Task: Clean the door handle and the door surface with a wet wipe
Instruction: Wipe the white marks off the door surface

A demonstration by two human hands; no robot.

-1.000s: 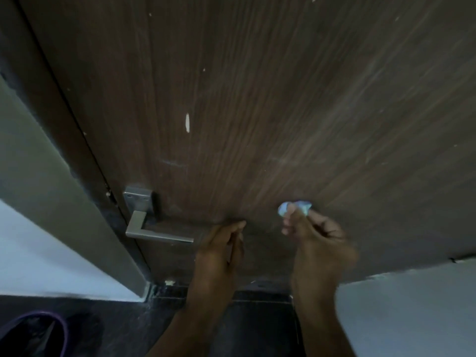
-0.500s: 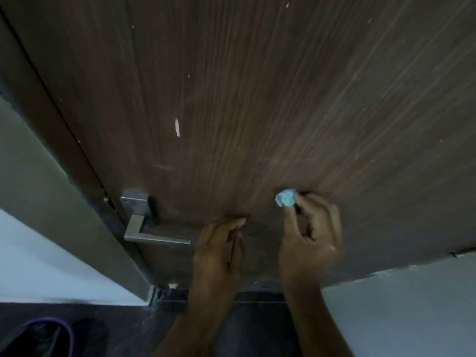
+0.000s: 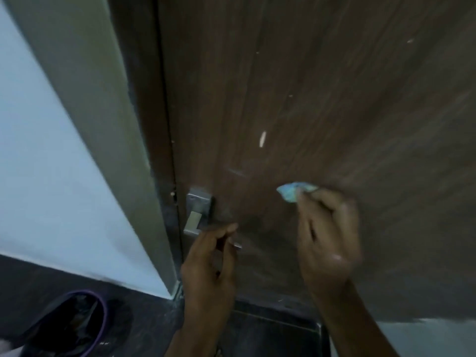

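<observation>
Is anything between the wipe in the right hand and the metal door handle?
Yes: the left hand covers the silver lever door handle, lying between it and the crumpled pale blue wet wipe pinched in the right hand.

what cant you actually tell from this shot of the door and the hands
- Lever of the door handle: mostly covered by the left hand; whether the fingers grip it is unclear.
- Wipe in the right hand: motion blur hides whether it touches the door.
- Bin: cut off by the bottom edge.
</observation>
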